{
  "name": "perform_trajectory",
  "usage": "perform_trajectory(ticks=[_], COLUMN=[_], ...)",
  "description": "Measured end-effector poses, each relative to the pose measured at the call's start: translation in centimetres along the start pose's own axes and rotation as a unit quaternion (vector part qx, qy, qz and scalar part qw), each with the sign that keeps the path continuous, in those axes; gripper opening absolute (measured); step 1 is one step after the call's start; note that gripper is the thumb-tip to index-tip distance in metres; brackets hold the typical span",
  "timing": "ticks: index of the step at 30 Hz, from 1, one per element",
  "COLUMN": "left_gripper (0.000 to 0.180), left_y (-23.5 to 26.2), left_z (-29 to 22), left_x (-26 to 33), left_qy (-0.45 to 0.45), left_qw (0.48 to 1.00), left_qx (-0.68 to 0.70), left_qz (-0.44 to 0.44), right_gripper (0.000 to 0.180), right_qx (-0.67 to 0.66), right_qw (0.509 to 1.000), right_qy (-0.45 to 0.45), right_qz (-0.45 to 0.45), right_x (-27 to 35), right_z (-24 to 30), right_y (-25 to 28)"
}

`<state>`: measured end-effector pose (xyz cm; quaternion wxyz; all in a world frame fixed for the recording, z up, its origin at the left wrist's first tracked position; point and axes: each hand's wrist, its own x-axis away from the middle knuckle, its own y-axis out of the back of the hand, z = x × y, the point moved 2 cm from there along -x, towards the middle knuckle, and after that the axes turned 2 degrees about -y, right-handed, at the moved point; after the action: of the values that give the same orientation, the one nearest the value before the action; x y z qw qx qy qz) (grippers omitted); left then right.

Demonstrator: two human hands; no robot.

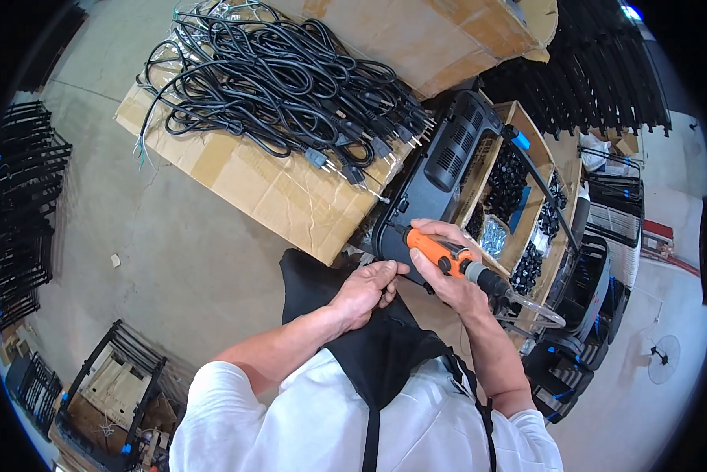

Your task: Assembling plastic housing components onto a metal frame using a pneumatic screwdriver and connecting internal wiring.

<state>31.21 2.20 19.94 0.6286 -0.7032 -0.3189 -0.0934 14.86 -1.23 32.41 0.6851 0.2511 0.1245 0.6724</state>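
My right hand is wrapped round an orange power screwdriver with a grey and black rear end, from which a clear hose curves away. Its dark nose points left, over the near end of a black plastic housing; whether the bit touches it I cannot tell. Just left of the tool, my left hand is closed, thumb and forefinger pinched together at the housing's near edge. Anything between those fingertips is too small or hidden. A vented black cover lies at the housing's far end.
Black power cords with plugs lie heaped on a cardboard box ahead on the left. A divided wooden tray of small black parts and silvery pieces stands at the right. Stacked black frames line the left, and a fan is far right.
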Motion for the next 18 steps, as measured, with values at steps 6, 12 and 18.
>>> perform_trajectory(ticks=[6, 12, 18], left_gripper=[0.029, 0.031, 0.03], left_y=[-0.8, -0.3, -3.9], left_z=[-1.8, -2.1, -3.5], left_x=[0.8, 0.1, -3.2], left_qy=[-0.087, -0.066, -0.091], left_qw=[0.993, 0.996, 0.989], left_qx=[-0.008, -0.031, 0.074], left_qz=[-0.073, -0.054, -0.085], right_gripper=[0.034, 0.035, 0.047], right_qx=[0.005, 0.017, -0.08], right_qw=[1.0, 1.0, 0.995], right_qy=[0.007, -0.01, -0.012], right_qz=[0.008, 0.022, -0.054], right_x=[-0.6, -1.2, 0.7], right_z=[0.6, 1.1, 1.3], right_y=[0.1, 0.7, 7.0])
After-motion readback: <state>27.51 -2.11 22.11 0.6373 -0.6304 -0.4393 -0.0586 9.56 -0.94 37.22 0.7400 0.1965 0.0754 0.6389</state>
